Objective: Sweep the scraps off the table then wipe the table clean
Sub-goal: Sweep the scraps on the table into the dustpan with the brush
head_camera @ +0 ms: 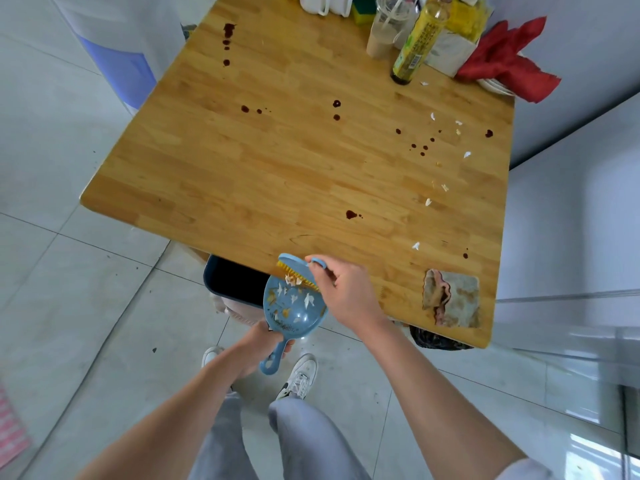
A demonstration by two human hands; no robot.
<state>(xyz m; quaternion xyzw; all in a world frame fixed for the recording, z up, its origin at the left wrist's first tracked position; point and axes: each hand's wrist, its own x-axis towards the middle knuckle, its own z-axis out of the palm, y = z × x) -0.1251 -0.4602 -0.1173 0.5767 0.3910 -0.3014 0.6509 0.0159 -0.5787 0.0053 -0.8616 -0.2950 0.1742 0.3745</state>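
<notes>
The wooden surface (pixel 277 161) is the landmark, and the sweeping step is under way, not finished. Dark drips (pixel 350 214) dot its middle and far side, so wiping has yet to begin. A bin (pixel 232 285) stands under its near edge. A stained cloth (pixel 457 299) lies on its near right corner. The blue dustpan (pixel 294 306) is held just below the near edge, above the bin, with the left hand (pixel 263 344) wrapped round its handle. The right hand (pixel 343 289) pinches a small blue brush (pixel 298 270) at that edge, bristles over the pan. White scraps (pixel 429 201) remain scattered along the right side; others lie in the pan. Next, I judge, the brush must reach right to gather those.
</notes>
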